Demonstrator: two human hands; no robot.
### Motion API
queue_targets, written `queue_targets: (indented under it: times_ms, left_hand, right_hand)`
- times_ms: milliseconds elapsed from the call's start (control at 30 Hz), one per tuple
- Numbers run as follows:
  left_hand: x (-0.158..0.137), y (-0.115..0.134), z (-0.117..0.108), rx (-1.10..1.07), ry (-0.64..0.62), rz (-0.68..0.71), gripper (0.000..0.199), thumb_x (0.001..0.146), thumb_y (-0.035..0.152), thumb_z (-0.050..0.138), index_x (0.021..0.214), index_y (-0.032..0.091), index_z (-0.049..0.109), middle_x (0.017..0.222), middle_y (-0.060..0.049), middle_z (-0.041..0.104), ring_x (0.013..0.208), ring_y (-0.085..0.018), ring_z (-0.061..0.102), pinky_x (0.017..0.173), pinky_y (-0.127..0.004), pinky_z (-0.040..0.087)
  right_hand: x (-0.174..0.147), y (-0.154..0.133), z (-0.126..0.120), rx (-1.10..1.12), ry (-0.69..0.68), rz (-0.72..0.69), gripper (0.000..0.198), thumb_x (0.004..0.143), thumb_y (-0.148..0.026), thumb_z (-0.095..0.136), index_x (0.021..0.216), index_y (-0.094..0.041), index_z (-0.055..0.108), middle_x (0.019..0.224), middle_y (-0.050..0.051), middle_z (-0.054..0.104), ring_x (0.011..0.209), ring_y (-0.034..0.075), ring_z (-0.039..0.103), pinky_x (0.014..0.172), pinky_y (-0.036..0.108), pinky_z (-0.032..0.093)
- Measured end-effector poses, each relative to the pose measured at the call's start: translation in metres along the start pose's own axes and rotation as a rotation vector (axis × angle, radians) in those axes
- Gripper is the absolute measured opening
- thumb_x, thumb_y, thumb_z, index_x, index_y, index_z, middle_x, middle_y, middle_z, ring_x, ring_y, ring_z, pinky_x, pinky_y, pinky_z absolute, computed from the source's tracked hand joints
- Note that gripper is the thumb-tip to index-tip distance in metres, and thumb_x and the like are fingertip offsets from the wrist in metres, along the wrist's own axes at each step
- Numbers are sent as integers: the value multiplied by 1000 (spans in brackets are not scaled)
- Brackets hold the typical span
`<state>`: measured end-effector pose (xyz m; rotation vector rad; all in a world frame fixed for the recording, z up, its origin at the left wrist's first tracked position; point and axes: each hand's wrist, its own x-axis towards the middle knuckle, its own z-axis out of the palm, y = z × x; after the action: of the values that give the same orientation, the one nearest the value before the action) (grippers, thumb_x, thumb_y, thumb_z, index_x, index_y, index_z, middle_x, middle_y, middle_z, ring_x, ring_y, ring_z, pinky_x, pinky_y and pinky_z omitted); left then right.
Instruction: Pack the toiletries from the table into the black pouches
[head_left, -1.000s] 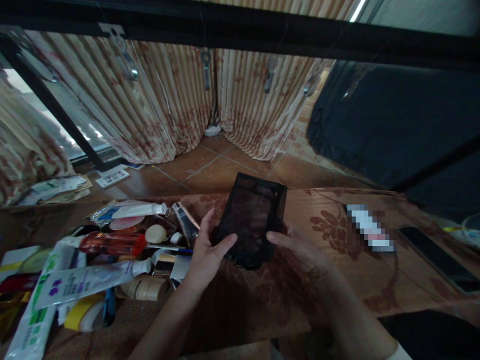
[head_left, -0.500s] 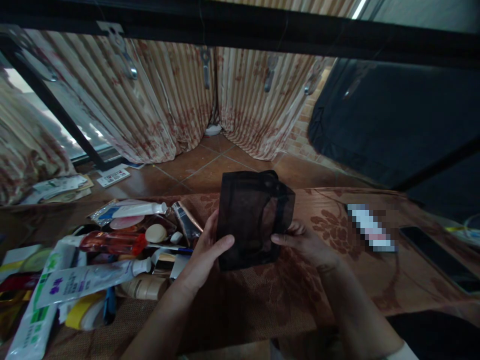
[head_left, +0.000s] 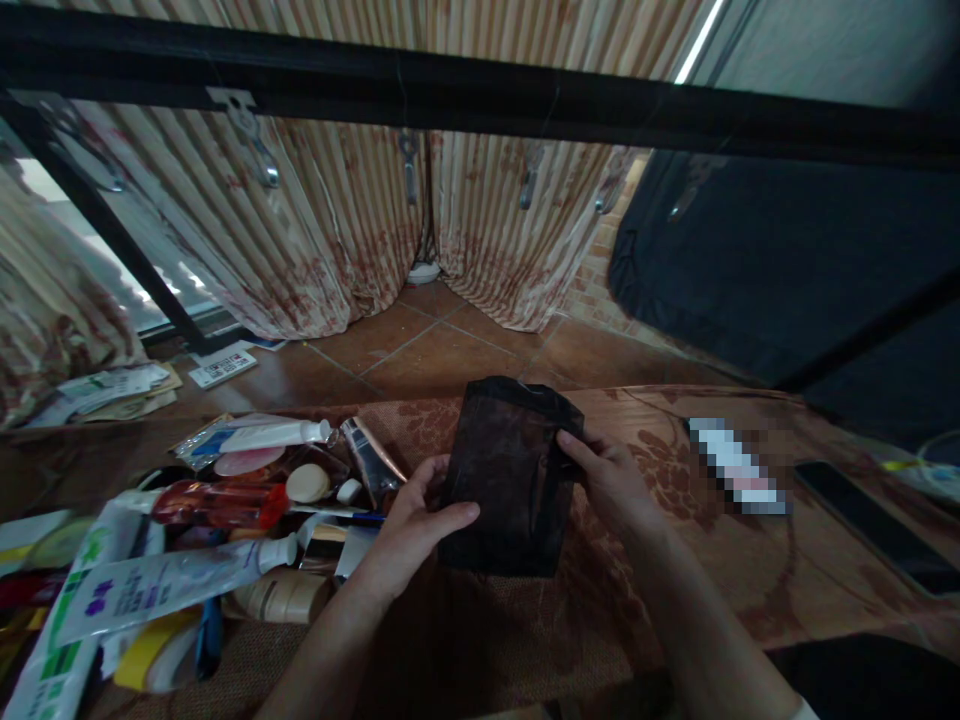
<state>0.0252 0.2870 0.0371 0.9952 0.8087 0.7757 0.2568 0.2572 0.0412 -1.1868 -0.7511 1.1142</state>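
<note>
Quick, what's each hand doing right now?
Left hand: holding the black pouch by its left edge.
Right hand: holding the black pouch near its right edge.

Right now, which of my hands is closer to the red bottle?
Left. Your left hand is to the right of the red bottle; your right hand is farther right, across the black pouch.

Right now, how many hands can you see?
2: the left hand holds the left side of the black pouch, and the right hand holds its right side.
</note>
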Motion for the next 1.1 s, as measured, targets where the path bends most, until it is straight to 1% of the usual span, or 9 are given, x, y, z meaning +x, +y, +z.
queue_targets:
  times_ms: [100,233,433,500,600,733,900,1033,1100]
  left_hand:
    - [0,-2,0,-22,-12,0,52,67,25,78,115,21,60,119,-7,65,110,-24,60,92,-33,47]
    - [-2,-4,4,-75,28,1,51,72,29,75,120,25,58,126,-5,63,116,-23,57,97,-32,45]
    - [-2,-5,3,-102,32,51,56,74,31,74,126,21,56,127,-8,63,121,-26,54,101,-36,43]
    - [-2,-5,3,-107,48,40,56,72,31,74,124,20,56,124,-9,65,118,-26,57,100,-37,44]
    - [-3,-3,5,-123,61,6,57,69,30,76,122,20,58,121,-8,66,113,-26,60,97,-37,46]
    - [-5,2,10,-111,17,-37,57,67,27,78,120,20,58,116,-8,69,108,-27,63,94,-37,49]
    - [-5,3,9,-102,2,-40,54,68,25,77,119,21,59,116,-8,69,109,-27,63,94,-37,49]
    - [-5,0,8,-102,-31,-28,56,69,24,77,121,21,58,120,-9,67,111,-28,61,96,-39,47]
    - [-5,0,9,-94,-7,-34,55,69,25,76,121,20,57,119,-8,67,112,-28,61,97,-39,47]
  right_hand:
    - [-2,-2,4,29,-14,-20,23,68,-37,79,84,-22,74,73,0,71,62,14,62,61,26,52]
    - [-8,-4,9,47,-77,12,20,67,-36,79,80,-21,74,70,0,71,59,14,61,60,27,51]
    - [-13,-1,9,-8,-226,48,15,70,-32,78,70,-18,73,68,1,71,61,12,62,61,23,50]
    - [-13,0,10,-3,-244,61,15,70,-33,78,74,-19,74,70,1,71,62,12,63,62,24,50]
    - [-10,0,12,39,-167,23,24,70,-34,78,90,-23,72,80,0,73,70,14,65,67,25,51]
    - [-8,-3,16,33,-40,-117,45,68,-32,80,110,-29,65,96,-1,72,83,17,66,74,28,53]
    - [-10,-7,18,-51,6,-197,31,70,-34,77,100,-28,70,90,0,73,85,19,65,77,31,52]
    - [-10,-7,17,-37,12,-179,23,71,-36,76,90,-26,71,81,0,72,77,17,64,71,29,51]
    - [-10,-6,17,-20,-22,-159,20,72,-37,75,87,-24,71,76,0,70,70,15,62,66,27,49]
